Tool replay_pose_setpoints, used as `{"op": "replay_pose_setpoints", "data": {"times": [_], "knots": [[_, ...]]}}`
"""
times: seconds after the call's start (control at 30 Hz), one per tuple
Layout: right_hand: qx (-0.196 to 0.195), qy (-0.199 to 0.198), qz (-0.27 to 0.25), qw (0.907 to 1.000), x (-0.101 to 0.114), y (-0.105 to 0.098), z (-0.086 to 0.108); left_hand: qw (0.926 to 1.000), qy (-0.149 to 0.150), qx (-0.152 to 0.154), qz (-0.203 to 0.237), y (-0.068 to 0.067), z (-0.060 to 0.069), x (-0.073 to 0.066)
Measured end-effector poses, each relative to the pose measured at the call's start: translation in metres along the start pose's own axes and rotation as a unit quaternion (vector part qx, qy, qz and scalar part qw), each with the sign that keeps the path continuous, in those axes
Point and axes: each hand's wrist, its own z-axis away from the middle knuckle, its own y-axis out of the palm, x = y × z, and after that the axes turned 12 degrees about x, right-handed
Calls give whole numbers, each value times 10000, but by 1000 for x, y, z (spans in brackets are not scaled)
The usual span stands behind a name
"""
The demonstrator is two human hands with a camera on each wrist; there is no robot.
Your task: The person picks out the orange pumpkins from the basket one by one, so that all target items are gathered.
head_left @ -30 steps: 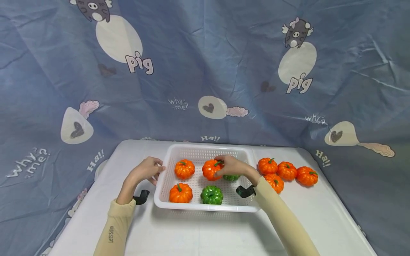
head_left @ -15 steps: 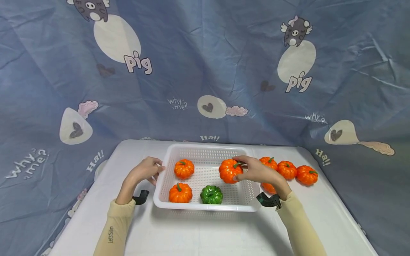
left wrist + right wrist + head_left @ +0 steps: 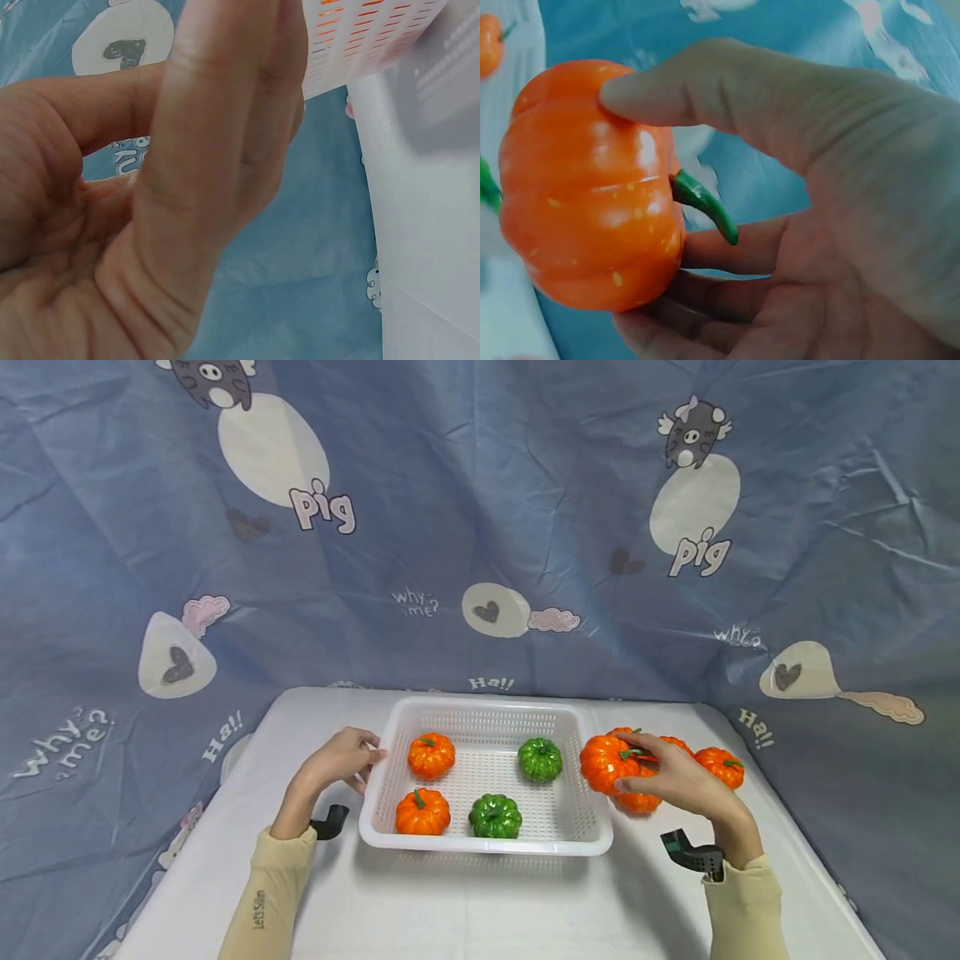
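Observation:
My right hand (image 3: 678,778) holds a small orange toy pumpkin (image 3: 602,764) just past the right rim of a white plastic basket (image 3: 480,845). In the right wrist view, the thumb lies on one side of the pumpkin (image 3: 592,195) and fingers on the other, its green stem towards the palm. My left hand (image 3: 347,755) holds the basket's left rim; in the left wrist view its fingertips run out of frame beside the perforated wall (image 3: 360,45). Inside the basket sit two orange pumpkins (image 3: 431,756) and two green ones (image 3: 540,760).
Several orange pumpkins (image 3: 718,771) are grouped on the white table (image 3: 465,910) to the right of the basket, partly hidden by my right hand and the held pumpkin. A blue printed cloth (image 3: 420,543) hangs behind the table and along its sides.
My right hand has lifted the orange pumpkin from the basket and carried it right, across the rim. The green pumpkin behind it is now uncovered. My left hand has stayed put.

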Motion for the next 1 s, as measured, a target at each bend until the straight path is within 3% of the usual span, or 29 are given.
{"op": "replay_pose_setpoints", "data": {"times": [0.2,0.4,1.0], "knots": [[-96,383,-104,9992,-30,-18,20,10000,5,1,42,-1,2,-1],[-318,821,408,9953,-57,-32,31,10000,16,37,66,0,1,-1],[-10,1722,616,9831,-109,-39,36,9999,30,63,124,0,2,0]]}}
